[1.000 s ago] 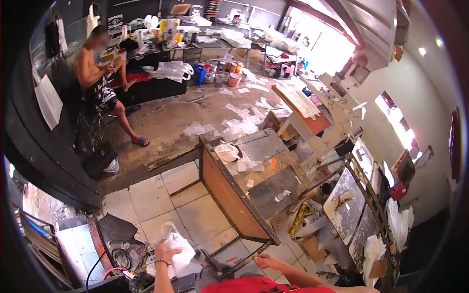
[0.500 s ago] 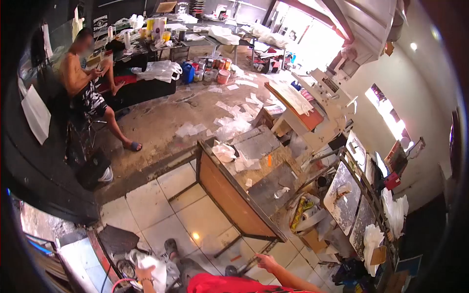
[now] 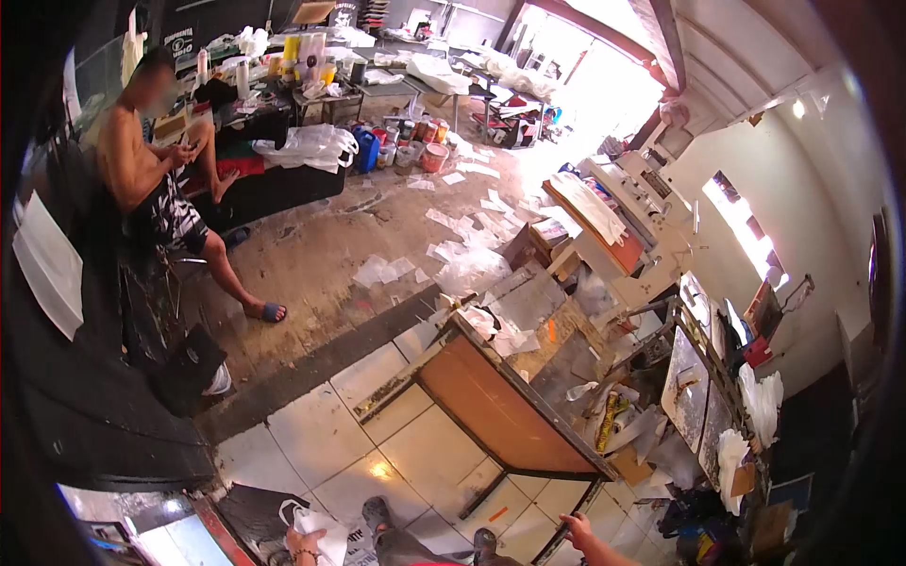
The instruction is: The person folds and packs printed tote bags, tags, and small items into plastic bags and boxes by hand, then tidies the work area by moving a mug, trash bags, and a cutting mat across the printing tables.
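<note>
At the bottom of the view, my left hand (image 3: 306, 544) holds a white bag (image 3: 326, 530) with looped handles, its fingers wrapped round the material. Dark printed letters show on white material just right of it. Over to the right, my right hand (image 3: 576, 528) is held low above the tiled floor, near the bottom corner of the brown-panelled table; its fingers are small and partly curled, and whether they hold anything is unclear. My two feet in dark shoes (image 3: 377, 514) stand on the tiles between the hands.
A wooden-topped table with a brown side panel (image 3: 491, 401) stands ahead. Another person (image 3: 142, 170) sits at the left, looking at something in their hands. Papers (image 3: 472, 226) lie scattered on the floor. Metal-framed boards (image 3: 694, 396) lean at the right; a black bin (image 3: 189, 368) stands left.
My view has shifted forward towards the table and seated person. My left hand and the white bag now sit lower in view, and my right hand appears further right.
</note>
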The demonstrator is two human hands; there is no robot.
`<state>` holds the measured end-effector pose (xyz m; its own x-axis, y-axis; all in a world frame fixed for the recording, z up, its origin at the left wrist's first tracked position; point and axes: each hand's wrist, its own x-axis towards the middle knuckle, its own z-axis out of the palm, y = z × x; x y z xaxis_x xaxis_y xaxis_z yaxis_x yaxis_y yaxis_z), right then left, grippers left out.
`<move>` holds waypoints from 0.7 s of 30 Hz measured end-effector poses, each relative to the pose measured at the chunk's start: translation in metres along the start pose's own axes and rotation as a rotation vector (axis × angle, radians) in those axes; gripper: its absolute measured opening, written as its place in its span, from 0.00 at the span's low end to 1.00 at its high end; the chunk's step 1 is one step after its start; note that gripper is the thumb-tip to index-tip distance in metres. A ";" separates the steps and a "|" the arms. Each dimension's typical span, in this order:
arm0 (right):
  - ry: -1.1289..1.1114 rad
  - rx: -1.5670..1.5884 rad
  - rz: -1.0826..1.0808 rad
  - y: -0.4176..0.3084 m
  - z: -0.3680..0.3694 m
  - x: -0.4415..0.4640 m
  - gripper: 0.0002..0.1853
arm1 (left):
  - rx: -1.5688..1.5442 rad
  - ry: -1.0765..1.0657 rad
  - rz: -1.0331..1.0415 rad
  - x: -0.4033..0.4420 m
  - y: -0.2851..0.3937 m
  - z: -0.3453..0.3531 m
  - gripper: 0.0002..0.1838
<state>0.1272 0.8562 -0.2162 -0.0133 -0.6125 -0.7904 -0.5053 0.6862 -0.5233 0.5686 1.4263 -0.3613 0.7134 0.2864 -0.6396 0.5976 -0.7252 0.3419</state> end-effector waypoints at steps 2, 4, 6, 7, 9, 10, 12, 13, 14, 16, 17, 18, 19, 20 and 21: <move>0.052 -0.159 -0.032 0.000 0.010 -0.003 0.40 | -0.351 -0.138 0.124 -0.001 0.038 -0.033 0.40; 0.143 -0.368 -0.119 0.004 0.019 -0.009 0.39 | -0.238 -0.087 0.182 -0.024 0.075 -0.073 0.35; 0.324 -0.434 -0.237 0.020 0.023 -0.016 0.29 | -0.175 -0.106 0.202 -0.035 0.092 -0.100 0.30; 0.382 -0.446 -0.224 0.028 0.020 -0.018 0.28 | -0.026 -0.173 0.114 -0.050 0.096 -0.110 0.38; 0.410 -0.468 -0.113 0.039 0.010 -0.021 0.26 | -0.003 -0.211 0.147 -0.061 0.101 -0.122 0.38; 0.401 -0.470 -0.059 0.047 0.006 -0.022 0.25 | 0.003 -0.223 0.159 -0.069 0.107 -0.128 0.37; 0.378 -0.469 0.025 0.063 -0.004 -0.023 0.24 | 0.018 -0.233 0.188 -0.087 0.118 -0.136 0.37; 0.361 -0.462 0.044 0.069 -0.003 -0.020 0.23 | 0.024 -0.236 0.200 -0.097 0.125 -0.138 0.37; 0.356 -0.455 0.065 0.075 -0.003 -0.017 0.23 | 0.030 -0.239 0.210 -0.107 0.131 -0.138 0.36; 0.350 -0.442 0.089 0.079 0.001 -0.010 0.22 | 0.042 -0.251 0.234 -0.125 0.144 -0.136 0.36; 0.346 -0.442 0.091 0.080 0.008 -0.007 0.21 | 0.048 -0.251 0.247 -0.133 0.150 -0.135 0.36; 0.338 -0.452 0.089 0.076 0.018 -0.006 0.21 | 0.057 -0.255 0.257 -0.140 0.154 -0.134 0.35; 0.330 -0.456 0.043 0.077 0.032 -0.005 0.21 | 0.070 -0.260 0.266 -0.146 0.157 -0.133 0.35; 0.341 -0.511 -0.196 0.086 0.046 -0.002 0.24 | 0.077 -0.263 0.274 -0.152 0.161 -0.132 0.35; 0.365 -0.468 -0.254 0.078 0.069 -0.011 0.27 | 0.084 -0.266 0.283 -0.157 0.164 -0.130 0.35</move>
<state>0.1480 0.9432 -0.2705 -0.0944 -0.8840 -0.4578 -0.8531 0.3089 -0.4205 0.6026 1.3441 -0.1153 0.7196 -0.0967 -0.6877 0.3508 -0.8040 0.4801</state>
